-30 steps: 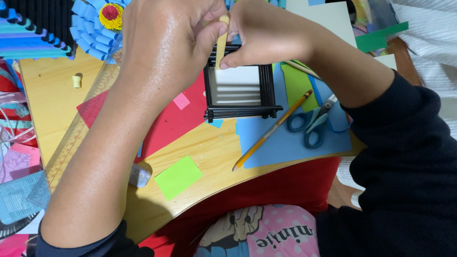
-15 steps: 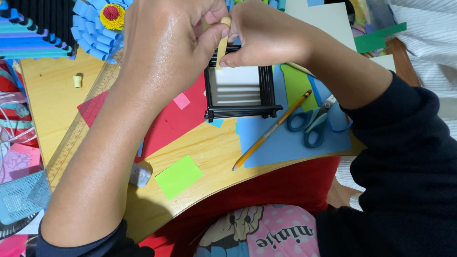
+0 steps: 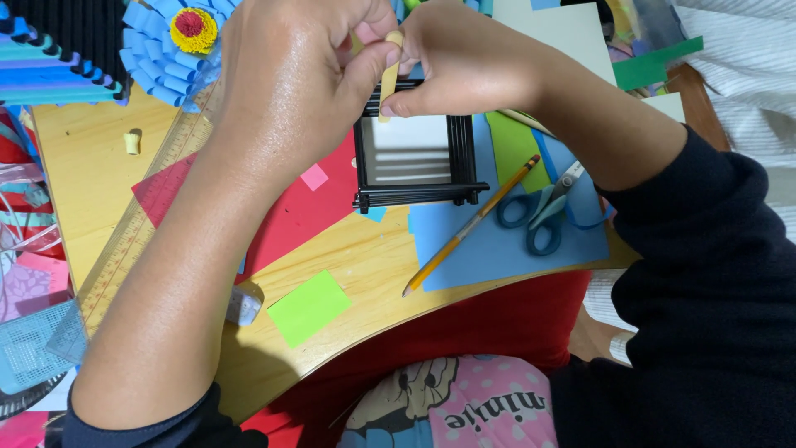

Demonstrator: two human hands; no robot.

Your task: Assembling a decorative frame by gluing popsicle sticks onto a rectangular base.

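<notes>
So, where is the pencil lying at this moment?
In the head view, the pencil lies slanted on the blue paper, right of centre, between the black frame and the blue scissors, below the right hand.

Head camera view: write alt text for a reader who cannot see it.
The left hand and right hand pinch a small tan paper strip together above a black frame on a wooden table. A pencil, blue scissors, a ruler and coloured paper pieces lie around.
</notes>
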